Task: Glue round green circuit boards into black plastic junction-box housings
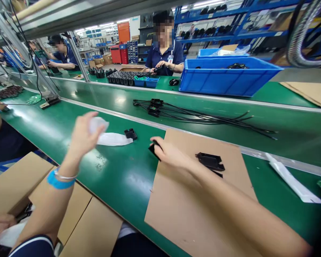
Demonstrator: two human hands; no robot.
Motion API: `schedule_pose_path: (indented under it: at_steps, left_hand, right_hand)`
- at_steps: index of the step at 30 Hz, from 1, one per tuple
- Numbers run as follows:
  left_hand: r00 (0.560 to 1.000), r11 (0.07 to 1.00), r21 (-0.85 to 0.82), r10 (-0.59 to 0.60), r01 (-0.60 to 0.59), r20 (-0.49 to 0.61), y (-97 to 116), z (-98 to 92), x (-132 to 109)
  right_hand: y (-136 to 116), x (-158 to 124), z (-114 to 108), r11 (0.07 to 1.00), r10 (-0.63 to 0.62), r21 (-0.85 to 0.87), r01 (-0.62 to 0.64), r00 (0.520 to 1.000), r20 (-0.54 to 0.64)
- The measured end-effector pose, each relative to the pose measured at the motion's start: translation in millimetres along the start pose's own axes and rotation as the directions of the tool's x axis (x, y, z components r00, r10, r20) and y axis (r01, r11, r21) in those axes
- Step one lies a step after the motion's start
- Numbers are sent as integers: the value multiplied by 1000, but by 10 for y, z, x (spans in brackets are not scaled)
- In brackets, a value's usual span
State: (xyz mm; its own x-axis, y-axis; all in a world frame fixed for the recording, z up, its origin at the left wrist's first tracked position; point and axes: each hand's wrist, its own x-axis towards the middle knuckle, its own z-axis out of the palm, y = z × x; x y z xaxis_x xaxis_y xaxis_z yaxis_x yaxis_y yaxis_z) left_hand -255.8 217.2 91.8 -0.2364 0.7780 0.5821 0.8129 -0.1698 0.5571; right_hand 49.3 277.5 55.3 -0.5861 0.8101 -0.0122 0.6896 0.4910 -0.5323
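My left hand (82,137) is raised over the green bench, fingers curled around a crumpled white, translucent wrapper (98,125). Just beyond it a white strip of wrapping (115,139) lies flat, touching or close to a small black plastic case part (130,134). At the left edge of a cardboard sheet (176,217), my right hand (171,151) grips a black plastic part (155,151), partly hidden by the fingers. An open black plastic housing (210,161) rests on the cardboard, with another dark piece partly hidden behind my right forearm.
Black cables (203,116) with small boxes lie along the middle channel. A large blue bin (224,78) and black trays (125,77) stand across from me, near a seated co-worker (164,53). Open cardboard boxes (82,225) sit below left. A white sleeve (291,178) lies at right.
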Motion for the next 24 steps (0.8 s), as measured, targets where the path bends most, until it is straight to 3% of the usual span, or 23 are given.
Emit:
schedule_pose_path:
  at_steps: [1, 2, 4, 6, 8, 10, 15, 24]
  left_hand:
    - [994, 999, 36, -7, 3, 110, -71, 193, -91]
    - [957, 990, 142, -35, -6, 288, -142, 379, -175]
    - [924, 983, 182, -52, -20, 380, -267, 679, -312]
    - [911, 980, 198, -60, -24, 409, -352, 818, -406]
    - [905, 979, 201, -71, -16, 420, -394, 784, -468]
    - [903, 981, 194, -90, 7, 421, -404, 630, -526]
    - [907, 982, 144, -170, 123, 384, -376, 263, -710]
    - [879, 960, -100, -195, 263, 435, -162, 463, -828]
  right_hand:
    - [4, 216, -4, 1000, 26, -5, -27, 999, -39]
    - [8, 431, 12, 999, 44, -14, -45, 996, -78]
    - [10, 824, 95, 996, 72, -40, -78, 988, -138]
    - [-1, 1126, 211, 991, 95, -74, -110, 980, -176]
    - [-32, 1314, 331, 984, 113, -113, -139, 971, -209]
    - [-86, 1393, 440, 975, 120, -155, -163, 961, -250]
    - [-297, 1278, 648, 963, 21, -255, -82, 972, -235]
    - [-614, 1015, 789, 956, -41, -291, 18, 996, -74]
